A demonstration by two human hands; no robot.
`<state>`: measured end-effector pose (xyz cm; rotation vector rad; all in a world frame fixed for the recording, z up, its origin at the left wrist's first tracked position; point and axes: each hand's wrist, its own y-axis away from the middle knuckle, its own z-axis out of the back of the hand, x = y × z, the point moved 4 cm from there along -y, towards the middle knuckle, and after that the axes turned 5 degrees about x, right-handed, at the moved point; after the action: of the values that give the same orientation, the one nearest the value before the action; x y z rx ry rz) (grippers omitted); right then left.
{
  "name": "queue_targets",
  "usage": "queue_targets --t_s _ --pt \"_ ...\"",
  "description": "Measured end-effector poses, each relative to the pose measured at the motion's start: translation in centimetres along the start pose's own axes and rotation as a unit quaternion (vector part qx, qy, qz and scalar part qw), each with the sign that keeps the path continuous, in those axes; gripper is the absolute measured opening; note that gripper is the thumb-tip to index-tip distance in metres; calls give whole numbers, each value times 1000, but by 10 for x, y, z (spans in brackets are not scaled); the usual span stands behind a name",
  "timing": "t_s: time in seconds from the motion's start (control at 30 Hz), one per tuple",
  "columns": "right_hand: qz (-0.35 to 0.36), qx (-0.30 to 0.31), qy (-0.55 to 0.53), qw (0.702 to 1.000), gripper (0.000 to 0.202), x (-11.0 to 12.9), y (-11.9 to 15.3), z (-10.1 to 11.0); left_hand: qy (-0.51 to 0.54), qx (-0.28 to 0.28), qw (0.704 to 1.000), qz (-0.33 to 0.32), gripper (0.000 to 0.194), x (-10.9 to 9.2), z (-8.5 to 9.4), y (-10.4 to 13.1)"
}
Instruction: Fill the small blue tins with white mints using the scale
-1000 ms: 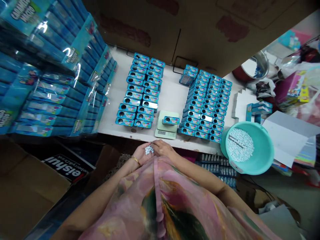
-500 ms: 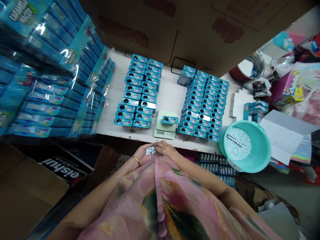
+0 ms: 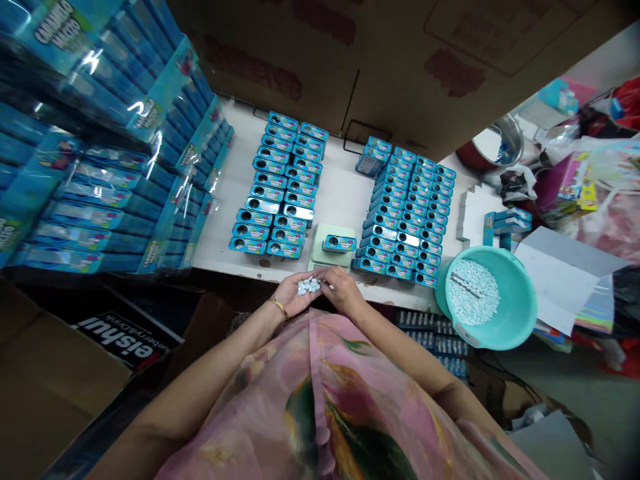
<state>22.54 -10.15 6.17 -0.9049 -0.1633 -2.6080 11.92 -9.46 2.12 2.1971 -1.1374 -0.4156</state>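
Observation:
My left hand (image 3: 291,295) is cupped palm up, with a small heap of pale blue and white candies (image 3: 309,286) in it. Against the heap's right side is my right hand (image 3: 342,289), its fingers pinched together; a small white candy (image 3: 331,287) shows at the fingertips. Just beyond both hands a pale green kitchen scale (image 3: 319,252) lies on the white table (image 3: 340,183), its front edge partly hidden by the hands. One blue candy box (image 3: 339,243) with a round dark hole in its top sits on the scale.
Rows of blue boxes (image 3: 267,180) stand left of the scale, and more boxes (image 3: 400,213) to its right. A turquoise basin (image 3: 520,300) of candies is at the right. Wrapped display packs (image 3: 110,180) are stacked at left; a large carton (image 3: 390,60) borders the back.
Both hands have moved forward and slightly right, up to the scale's front edge, covering its display. The candies remain in my left palm. The view has shifted slightly.

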Motion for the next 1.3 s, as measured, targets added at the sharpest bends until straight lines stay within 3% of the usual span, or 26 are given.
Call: queue_targets --t_s 0.13,0.27,0.37,0.47,0.53,0.67,0.73,0.87,1.1,1.2,1.3 --pt "-56 -79 -41 994 13 -16 -21 33 0 13 999 -30 24 -11 -16 -7" --pt "-92 -76 -10 993 14 -35 -45 48 -4 9 999 -52 28 -21 -20 -12" --pt "-100 -80 -5 992 16 -43 -48 50 -3 2 998 -60 31 -24 -12 -7" --pt "-96 -104 -36 989 19 -39 -31 44 10 -13 998 -54 31 -20 4 3" --pt "-73 -83 -47 993 20 -27 -14 30 18 -26 999 -39 29 -12 16 10" --pt "15 66 -16 998 23 9 14 -9 7 -67 998 4 25 7 36 16" --pt "25 128 -1 991 27 20 21 -22 -5 -78 997 24 25 14 42 16" --pt "25 177 5 984 26 23 24 -28 -17 -85 994 59 23 21 44 17" --pt "24 204 71 976 17 15 26 -41 -37 -104 991 81 22 23 39 21" --pt "37 171 35 984 18 17 29 -35 -33 -99 992 75 22 23 39 21" --pt "12 92 -17 996 16 12 23 -17 -21 -71 995 65 24 22 39 21"
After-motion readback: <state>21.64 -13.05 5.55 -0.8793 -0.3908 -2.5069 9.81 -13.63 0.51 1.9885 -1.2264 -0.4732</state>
